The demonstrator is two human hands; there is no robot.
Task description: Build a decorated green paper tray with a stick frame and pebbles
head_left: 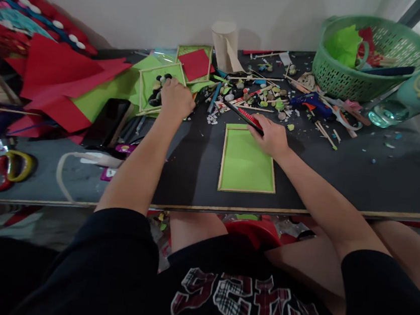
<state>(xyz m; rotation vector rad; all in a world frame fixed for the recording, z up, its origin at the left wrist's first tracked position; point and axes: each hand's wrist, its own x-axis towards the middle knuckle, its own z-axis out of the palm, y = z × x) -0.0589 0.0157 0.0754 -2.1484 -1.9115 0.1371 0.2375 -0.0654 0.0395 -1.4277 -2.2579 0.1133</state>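
My right hand [273, 138] is closed around a red and black utility knife [251, 119], its thin end pointing up and left. Below it lies a light green card [249, 164] edged with thin wooden sticks. Farther left, my left hand [177, 99] has its fingers curled down over another green stick-framed card [146, 78]. Dark and pale pebbles [157, 91] form a shape on that card, right beside my fingers. My fingertips are partly hidden, so whatever they pinch cannot be made out.
Behind are a small framed card with a red square [195, 65], a paper roll [223, 45], scattered pebbles and sticks [257, 93], and a blue glue gun [314, 104]. A green basket [340, 79] and bottle [414, 95] stand right. Left lie red paper [60, 69], a phone [107, 121] and scissors [7, 167].
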